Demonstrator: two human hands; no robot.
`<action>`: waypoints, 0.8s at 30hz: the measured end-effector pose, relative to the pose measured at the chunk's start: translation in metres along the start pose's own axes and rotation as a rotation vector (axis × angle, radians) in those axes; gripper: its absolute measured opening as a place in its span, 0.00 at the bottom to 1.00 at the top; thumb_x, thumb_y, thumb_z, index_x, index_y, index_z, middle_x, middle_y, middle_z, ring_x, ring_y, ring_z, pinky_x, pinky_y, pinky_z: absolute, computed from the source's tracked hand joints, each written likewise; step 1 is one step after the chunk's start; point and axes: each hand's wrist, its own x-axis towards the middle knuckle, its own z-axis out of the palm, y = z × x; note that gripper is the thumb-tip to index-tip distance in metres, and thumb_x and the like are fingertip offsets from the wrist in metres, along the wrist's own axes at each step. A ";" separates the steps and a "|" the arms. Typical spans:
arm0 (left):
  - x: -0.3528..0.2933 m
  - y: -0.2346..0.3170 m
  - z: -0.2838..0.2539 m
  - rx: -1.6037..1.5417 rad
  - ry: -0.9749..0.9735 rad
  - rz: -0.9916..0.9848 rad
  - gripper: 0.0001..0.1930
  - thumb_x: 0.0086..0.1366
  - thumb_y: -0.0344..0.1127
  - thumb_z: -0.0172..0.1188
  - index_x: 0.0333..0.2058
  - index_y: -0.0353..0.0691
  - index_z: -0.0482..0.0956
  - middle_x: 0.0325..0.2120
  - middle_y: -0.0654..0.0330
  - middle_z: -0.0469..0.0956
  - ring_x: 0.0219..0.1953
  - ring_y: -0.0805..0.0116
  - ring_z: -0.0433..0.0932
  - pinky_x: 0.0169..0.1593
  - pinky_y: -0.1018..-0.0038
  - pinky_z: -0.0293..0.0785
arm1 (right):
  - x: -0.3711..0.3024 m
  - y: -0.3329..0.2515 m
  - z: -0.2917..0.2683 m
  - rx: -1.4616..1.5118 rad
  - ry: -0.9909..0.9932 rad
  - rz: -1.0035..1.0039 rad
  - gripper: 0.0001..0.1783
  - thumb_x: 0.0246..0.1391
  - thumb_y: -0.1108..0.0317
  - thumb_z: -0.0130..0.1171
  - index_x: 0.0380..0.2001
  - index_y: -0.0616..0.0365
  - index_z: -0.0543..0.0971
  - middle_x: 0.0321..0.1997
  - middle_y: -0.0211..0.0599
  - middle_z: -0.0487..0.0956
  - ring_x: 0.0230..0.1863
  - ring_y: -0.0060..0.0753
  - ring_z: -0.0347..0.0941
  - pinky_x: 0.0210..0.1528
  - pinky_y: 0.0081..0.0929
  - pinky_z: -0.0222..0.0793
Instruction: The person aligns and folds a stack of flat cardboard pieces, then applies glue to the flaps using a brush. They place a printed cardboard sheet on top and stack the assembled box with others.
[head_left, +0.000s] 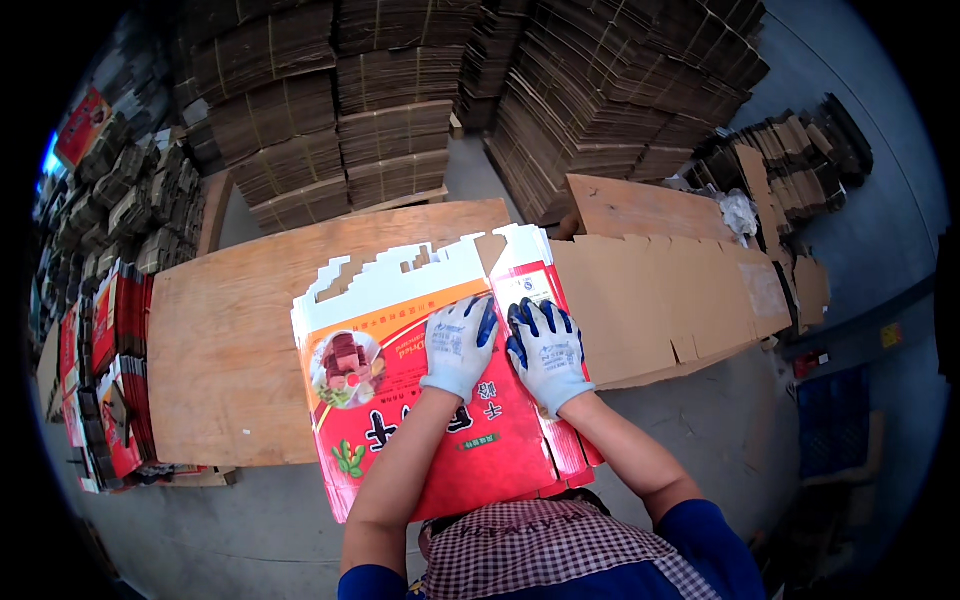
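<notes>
A printed red, white and orange cardboard box blank (480, 485) lies in front of me, apparently on top of others like it, its near edge close to my apron. My left hand (458, 350), in a white and blue work glove, rests flat on its printed face with the fingers pointing away from me. My right hand (548, 352), gloved the same way, lies on the narrow side panel near the right edge, fingers a little apart. Neither hand grips anything. Cut-out notches and white flaps line the blank's far edge.
The blank rests on a wooden table (220, 350). Plain brown cardboard (680, 300) lies to the right. Tall bundles of flat brown cardboard (590, 120) stand beyond. At the left are stacked red printed blanks (125, 375). A dark blue crate (835, 425) sits at lower right.
</notes>
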 end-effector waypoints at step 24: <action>0.023 -0.018 0.019 0.002 -0.061 0.021 0.23 0.65 0.42 0.59 0.60 0.50 0.74 0.57 0.56 0.75 0.63 0.54 0.66 0.66 0.56 0.57 | -0.082 -0.018 -0.035 -0.186 -0.227 -0.247 0.24 0.59 0.57 0.52 0.54 0.60 0.76 0.60 0.43 0.71 0.60 0.45 0.65 0.55 0.49 0.63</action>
